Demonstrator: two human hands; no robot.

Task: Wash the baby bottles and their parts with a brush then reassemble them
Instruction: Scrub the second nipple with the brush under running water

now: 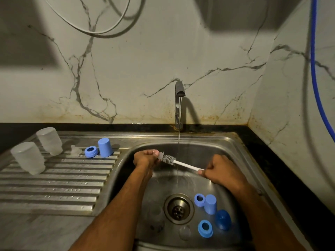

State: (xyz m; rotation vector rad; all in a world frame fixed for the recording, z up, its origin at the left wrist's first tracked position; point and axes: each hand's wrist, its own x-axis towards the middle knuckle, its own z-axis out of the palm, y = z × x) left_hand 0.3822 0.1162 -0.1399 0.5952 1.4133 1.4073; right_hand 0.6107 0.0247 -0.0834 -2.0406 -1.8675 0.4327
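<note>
The steel sink [226,142] is the reference point for all positions. Its ribbed drainboard [54,180] extends to the left of the basin. The tap [179,98] stands behind the basin and runs a thin stream of water into it.

On the drainboard, two frosted bottle bodies [29,157] [49,141] stand upside down at the far left. Nearer the basin are a clear teat [75,150], a blue collar ring [91,151] and an upturned blue cap [105,147].

Inside the basin, right of the drain [178,209], lie a blue ring [199,200], a blue cap [210,204], a darker blue cap [223,219] and a second blue ring [205,228]. A clear part [184,232] lies in front of the drain; I cannot identify it.

Over the basin, my right hand [222,171] is closed in a fist around the white handle of the bottle brush [178,162]. The bristled end points left, just beside the water stream. My left hand [146,158] is curled around a small clear teat [160,155], and the brush tip meets it.
</note>
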